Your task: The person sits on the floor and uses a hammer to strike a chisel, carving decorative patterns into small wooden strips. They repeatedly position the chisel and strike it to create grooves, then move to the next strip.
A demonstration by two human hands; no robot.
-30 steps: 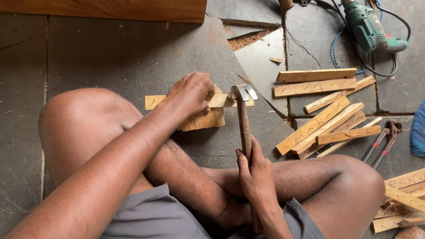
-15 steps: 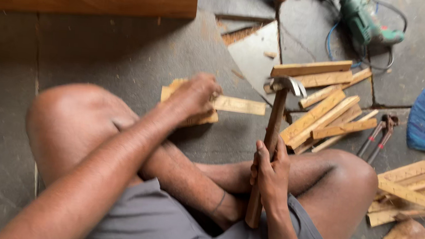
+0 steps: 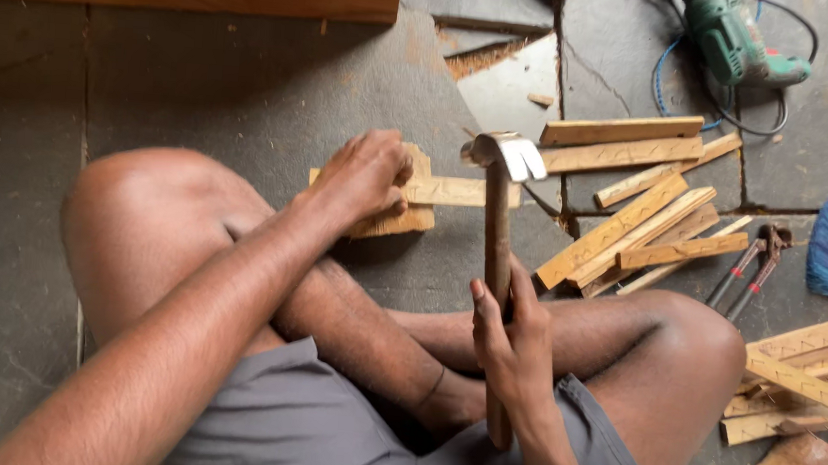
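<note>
Seated cross-legged on a stone floor (image 3: 200, 91), a person steadies a thin wooden strip (image 3: 456, 191) at the centre of the frame, the left hand (image 3: 365, 176) pressing down on it and on the wood block (image 3: 403, 218) beneath. The right hand (image 3: 513, 341) is clenched around the wooden handle of a claw hammer (image 3: 497, 229), its head raised just above the strip (mid-swing, by the look of it). More strips (image 3: 629, 218) lie at right, a green drill (image 3: 733, 41) upper right. A clean blow calls for a steady strip and fingers kept clear.
</note>
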